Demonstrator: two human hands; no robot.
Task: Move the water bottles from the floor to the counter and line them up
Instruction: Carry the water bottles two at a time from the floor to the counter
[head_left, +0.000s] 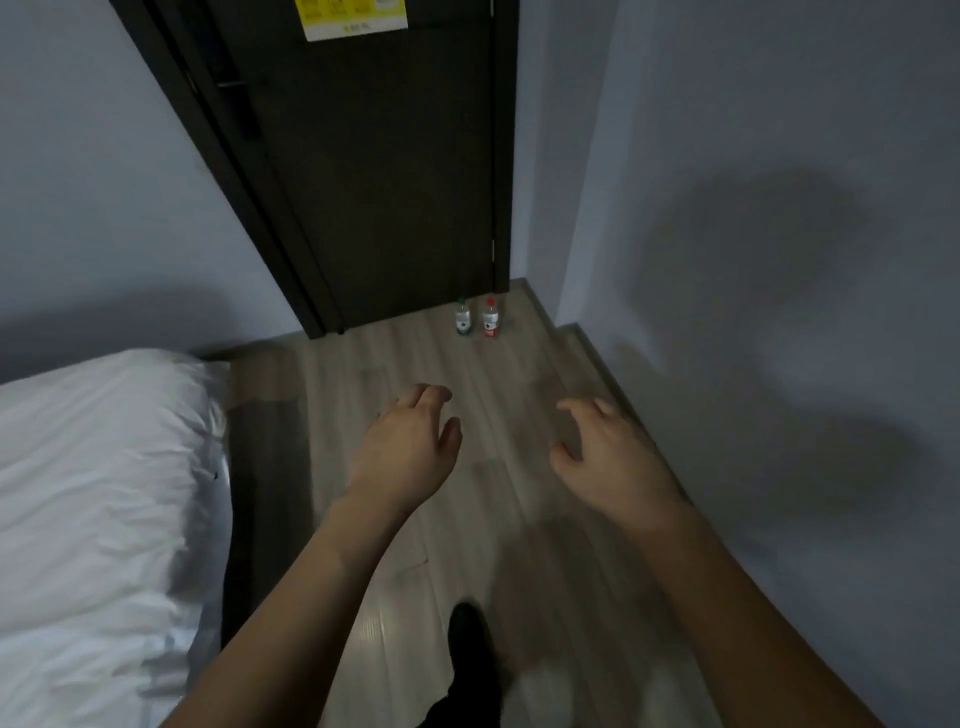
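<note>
— Water bottles: two of them stand upright on the wood-look floor (524, 415), at the foot of the dark door (374, 182), near the corner where the right-hand wall meets it. Which is which?

— The green-capped bottle (463, 318) is on the left, with a green label; the red-capped bottle (490, 317) is just beside it on the right, with a red label. They look nearly touching, though at that distance I cannot tell whether they do. Both are clear plastic.

— And the hands?

— Both are held out over the floor, well short of the bottles. The left hand (410, 447) is seen from the back, fingers loosely curled downward, thumb out to the side, holding nothing. The right hand (602, 452) is spread a little wider, fingers bent like a loose claw, thumb apart from them, also holding nothing. Bare forearms run back to the lower edge of the view.

— What else is around?

— A bed with a white duvet (93, 509) fills the lower left, with a dark bed base under it. A yellow notice (350, 15) is on the door near its top; its print is too small to read. Between the forearms, low down, a dark shoe (470, 644) is on the floor. The person's shadow falls on the grey wall (779, 260) to the right.
</note>
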